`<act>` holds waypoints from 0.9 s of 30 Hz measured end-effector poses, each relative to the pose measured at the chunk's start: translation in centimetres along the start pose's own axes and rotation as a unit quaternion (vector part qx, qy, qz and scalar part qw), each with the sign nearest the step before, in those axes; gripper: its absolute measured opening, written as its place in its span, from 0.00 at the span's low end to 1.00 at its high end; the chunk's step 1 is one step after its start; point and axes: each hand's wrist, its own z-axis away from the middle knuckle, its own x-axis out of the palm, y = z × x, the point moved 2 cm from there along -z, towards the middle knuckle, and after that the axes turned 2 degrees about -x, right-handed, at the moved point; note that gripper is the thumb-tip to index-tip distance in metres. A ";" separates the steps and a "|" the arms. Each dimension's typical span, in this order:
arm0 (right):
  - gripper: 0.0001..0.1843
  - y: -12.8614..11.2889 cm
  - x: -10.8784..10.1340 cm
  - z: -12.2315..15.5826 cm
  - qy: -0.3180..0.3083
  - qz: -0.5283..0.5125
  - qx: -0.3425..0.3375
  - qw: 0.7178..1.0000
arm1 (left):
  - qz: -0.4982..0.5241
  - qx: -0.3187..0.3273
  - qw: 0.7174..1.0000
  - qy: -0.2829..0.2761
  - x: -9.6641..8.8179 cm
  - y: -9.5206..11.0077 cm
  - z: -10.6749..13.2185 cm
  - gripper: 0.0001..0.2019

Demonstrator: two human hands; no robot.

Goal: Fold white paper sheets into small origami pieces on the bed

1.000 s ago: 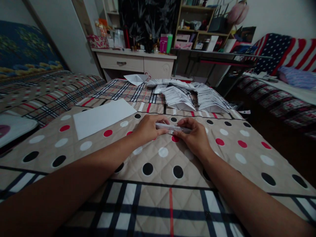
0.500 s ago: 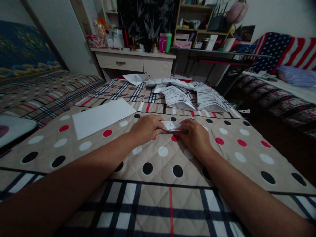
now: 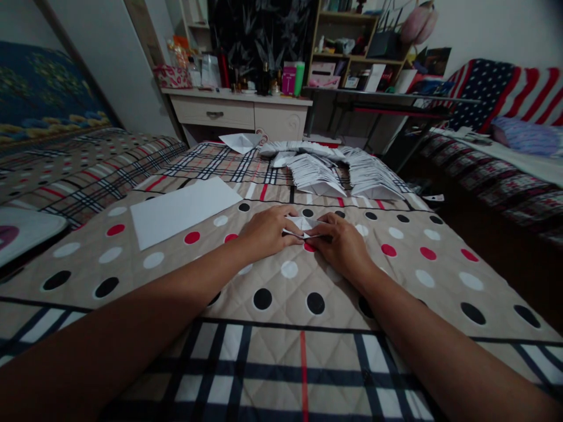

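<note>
A small folded piece of white paper [image 3: 304, 224] is held between my two hands, just above the dotted bedspread [image 3: 288, 319]. My left hand [image 3: 269, 233] pinches its left end, thumb on the near side. At the right end, the fingers of my right hand [image 3: 342, 239] are closed on the same paper. To the left of my left hand lies a flat stack of white paper sheets [image 3: 185, 211]. Beyond my hands stand rows of folded white paper pieces [image 3: 314, 176], packed tightly together, with another row [image 3: 373, 176] beside them on the right.
A single folded paper [image 3: 240, 142] lies at the bed's far edge. Behind it stands a white dresser [image 3: 211, 111] with bottles and boxes on top. To the right are a dark desk [image 3: 391, 97] and a couch with a flag-patterned cover [image 3: 497, 94].
My fingers have shifted slightly on the folded paper, and its middle now shows a pointed, raised fold. The view has moved a little; the stacks lie as before.
</note>
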 end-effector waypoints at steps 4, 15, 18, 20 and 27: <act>0.06 -0.3 -0.2 -0.1 -0.022 0.039 0.006 0.999 | -0.008 0.013 1.000 -0.008 -0.2 -0.2 0.2 0.07; 0.11 -0.2 0.1 -0.4 0.030 -0.059 0.126 0.990 | 0.166 -0.098 0.978 0.079 0.2 -0.2 -0.5 0.11; 0.12 0.1 0.4 -0.4 0.032 -0.122 0.171 0.977 | 0.178 -0.138 0.971 0.085 0.3 0.0 -0.6 0.11; 0.13 0.2 0.6 -0.4 0.036 -0.185 0.189 0.964 | 0.185 -0.156 0.967 0.085 0.2 0.1 -0.6 0.10; 0.17 -0.2 0.7 -0.4 0.075 -0.348 0.224 0.907 | 0.226 -0.185 0.951 0.105 -0.2 0.7 -0.8 0.08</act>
